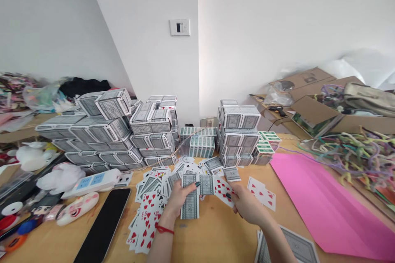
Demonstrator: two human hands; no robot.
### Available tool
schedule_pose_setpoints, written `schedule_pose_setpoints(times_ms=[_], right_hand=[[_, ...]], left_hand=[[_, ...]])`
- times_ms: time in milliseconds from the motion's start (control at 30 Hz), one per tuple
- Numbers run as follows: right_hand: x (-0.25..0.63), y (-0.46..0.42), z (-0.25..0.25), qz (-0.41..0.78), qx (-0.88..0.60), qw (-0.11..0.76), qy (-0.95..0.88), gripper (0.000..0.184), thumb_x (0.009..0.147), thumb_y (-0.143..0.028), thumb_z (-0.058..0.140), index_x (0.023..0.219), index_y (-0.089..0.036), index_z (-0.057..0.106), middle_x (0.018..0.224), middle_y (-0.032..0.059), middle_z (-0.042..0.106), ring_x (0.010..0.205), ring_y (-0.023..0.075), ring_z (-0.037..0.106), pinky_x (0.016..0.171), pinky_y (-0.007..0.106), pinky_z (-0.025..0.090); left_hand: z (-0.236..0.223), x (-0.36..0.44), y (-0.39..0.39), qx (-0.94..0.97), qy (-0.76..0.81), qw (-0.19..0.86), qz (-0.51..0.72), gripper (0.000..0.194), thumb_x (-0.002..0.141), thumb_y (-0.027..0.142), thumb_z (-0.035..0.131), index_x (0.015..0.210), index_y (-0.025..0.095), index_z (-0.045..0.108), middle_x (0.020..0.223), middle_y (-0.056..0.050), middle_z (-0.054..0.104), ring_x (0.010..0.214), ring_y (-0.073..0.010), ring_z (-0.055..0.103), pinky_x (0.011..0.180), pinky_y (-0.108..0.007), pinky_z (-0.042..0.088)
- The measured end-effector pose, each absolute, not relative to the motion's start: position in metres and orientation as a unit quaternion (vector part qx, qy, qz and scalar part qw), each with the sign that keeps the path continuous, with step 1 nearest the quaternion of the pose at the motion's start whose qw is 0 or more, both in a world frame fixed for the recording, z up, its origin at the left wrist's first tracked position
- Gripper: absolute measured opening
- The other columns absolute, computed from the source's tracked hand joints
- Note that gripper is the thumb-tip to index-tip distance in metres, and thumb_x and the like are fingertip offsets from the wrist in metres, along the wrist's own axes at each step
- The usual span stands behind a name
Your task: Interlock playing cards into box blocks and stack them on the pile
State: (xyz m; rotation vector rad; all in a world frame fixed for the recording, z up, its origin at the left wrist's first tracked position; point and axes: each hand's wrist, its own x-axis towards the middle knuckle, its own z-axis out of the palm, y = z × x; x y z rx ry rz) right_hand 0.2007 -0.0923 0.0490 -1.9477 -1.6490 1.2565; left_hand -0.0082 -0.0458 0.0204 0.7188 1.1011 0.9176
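Observation:
My left hand grips grey-backed playing cards, thumb on top, above the middle of the table. My right hand pinches a face-up diamonds playing card by its right side. Between the hands is another back-up card; I cannot tell whether it is joined to those in my hands. Loose cards lie spread left of and behind my left hand, some face up with hearts. To the right of my right hand lie face-up heart cards.
Stacked blocks covered in card backs stand at the back left, more at the back right. Green card boxes sit between them. A phone and power strip lie left, pink paper right, large cards front right.

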Motion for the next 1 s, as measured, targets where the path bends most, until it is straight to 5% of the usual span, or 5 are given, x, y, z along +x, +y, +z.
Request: schedule_pose_setpoints(times_ms=[367,667,833,1000], right_hand=[[0.213,-0.098,0.060,0.488,-0.625,0.111,-0.600,0.016,0.072,-0.011,0.037,0.075,-0.018,0.051,0.057,-0.0037,0.047,0.047,0.0083,0.041,0.045,0.019,0.029],[0.212,-0.100,0.051,0.475,-0.602,0.098,-0.634,0.024,0.068,-0.008,0.038,0.075,-0.019,0.057,0.062,-0.0024,0.056,0.053,0.0094,0.048,0.049,0.019,0.032],[0.213,-0.095,0.048,0.504,-0.611,0.133,-0.596,0.011,0.075,-0.020,0.041,0.067,-0.018,0.049,0.047,-0.0054,0.049,0.039,0.0090,0.047,0.042,0.019,0.033],[0.219,-0.089,0.044,0.483,-0.596,0.272,-0.581,0.025,0.077,-0.041,0.044,0.064,-0.019,0.043,0.050,-0.0046,0.050,0.044,0.0100,0.051,0.044,0.020,0.040]], left_hand=[[0.020,-0.010,-0.049,0.367,0.477,0.705,0.376,0.031,0.056,0.023,0.074,0.081,0.011,0.060,0.075,-0.007,0.068,0.058,-0.0182,0.063,0.056,-0.032,0.054],[0.021,-0.008,-0.051,0.405,0.456,0.721,0.330,0.033,0.053,0.023,0.076,0.079,0.011,0.061,0.072,-0.006,0.067,0.060,-0.0191,0.063,0.055,-0.031,0.053],[0.018,-0.008,-0.049,0.368,0.480,0.716,0.348,0.033,0.052,0.024,0.076,0.078,0.011,0.060,0.071,-0.006,0.067,0.056,-0.0178,0.062,0.053,-0.031,0.053],[0.020,-0.006,-0.046,0.327,0.476,0.721,0.383,0.031,0.057,0.025,0.073,0.082,0.011,0.060,0.068,-0.007,0.067,0.054,-0.0186,0.063,0.051,-0.029,0.053]])
